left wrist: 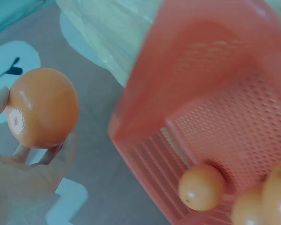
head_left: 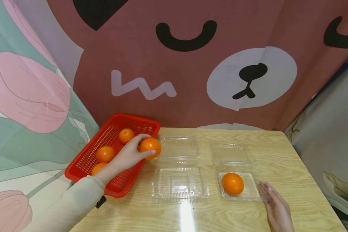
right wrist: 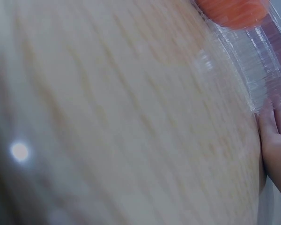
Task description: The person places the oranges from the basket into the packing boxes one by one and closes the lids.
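Note:
My left hand [head_left: 130, 154] grips an orange [head_left: 150, 148] above the right rim of the red plastic basket [head_left: 124, 183]. In the left wrist view the thumb and fingers curl around this orange [left wrist: 43, 108]. Inside the basket sit several more oranges [head_left: 105, 154]. My right hand [head_left: 275, 203] has its fingers extended against the right edge of a small clear clamshell box [head_left: 250, 187], which lies with its lid folded back. One orange [head_left: 233, 184] rests in the left part of that box.
A larger clear clamshell box [head_left: 179, 182] lies opened flat between the basket and the small box. All stand on a wood-grain table [head_left: 220, 216]. A printed cloth with a bear face [head_left: 191, 64] hangs behind the table's far edge.

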`<state>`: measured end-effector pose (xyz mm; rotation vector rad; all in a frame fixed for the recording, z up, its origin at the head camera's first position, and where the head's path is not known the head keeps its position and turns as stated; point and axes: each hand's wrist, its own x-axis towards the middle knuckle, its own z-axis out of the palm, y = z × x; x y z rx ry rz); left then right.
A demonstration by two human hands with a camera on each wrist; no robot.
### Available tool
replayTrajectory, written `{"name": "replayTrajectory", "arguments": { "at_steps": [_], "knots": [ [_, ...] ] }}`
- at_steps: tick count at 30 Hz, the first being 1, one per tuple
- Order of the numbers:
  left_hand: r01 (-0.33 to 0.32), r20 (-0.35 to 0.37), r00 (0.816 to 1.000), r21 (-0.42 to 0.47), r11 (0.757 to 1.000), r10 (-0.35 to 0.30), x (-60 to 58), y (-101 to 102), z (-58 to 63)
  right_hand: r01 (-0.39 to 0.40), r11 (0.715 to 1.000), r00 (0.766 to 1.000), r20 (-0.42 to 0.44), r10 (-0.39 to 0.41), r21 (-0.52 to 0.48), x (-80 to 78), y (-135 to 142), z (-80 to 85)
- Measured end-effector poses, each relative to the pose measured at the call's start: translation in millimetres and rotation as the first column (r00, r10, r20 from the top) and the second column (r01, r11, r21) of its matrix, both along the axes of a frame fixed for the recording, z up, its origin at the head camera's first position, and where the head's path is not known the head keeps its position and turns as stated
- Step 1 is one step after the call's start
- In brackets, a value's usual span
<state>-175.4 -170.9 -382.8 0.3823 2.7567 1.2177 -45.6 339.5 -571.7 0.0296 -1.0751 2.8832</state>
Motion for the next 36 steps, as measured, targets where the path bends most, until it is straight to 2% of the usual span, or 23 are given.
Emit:
{"name": "replayTrajectory", "arguments": {
  "at_steps": [7, 16, 22, 29, 36],
  "knots": [
    [0.078, 0.014, 0.997, 0.042, 0.996, -0.079, 2.9, 29, 11.3, 0.002, 1.000, 1.000, -0.004, -0.002, 0.003, -0.1, 0, -2.3],
    [0.163, -0.026, 0.986, 0.087, 0.983, -0.162, -1.3, 70, 22.4, -0.014, 1.000, 1.000, -0.021, 0.013, -0.012, -0.2, 3, -4.3],
    [0.255, -0.053, 0.966, 0.084, 0.963, -0.251, -4.3, 97, 23.6, -0.007, 0.999, 1.000, -0.005, 0.007, -0.035, -0.8, 3, -4.3],
    [0.280, -0.042, 0.960, 0.047, 0.959, -0.278, -1.4, 125, 25.6, -0.029, 0.999, 0.999, -0.023, 0.028, -0.046, -1.2, 3, -2.9],
    [0.317, -0.031, 0.948, 0.055, 0.947, -0.316, 2.2, 148, 16.5, -0.042, 0.997, 0.999, -0.034, 0.040, -0.058, -1.8, 2, -2.5]
  ]
}}
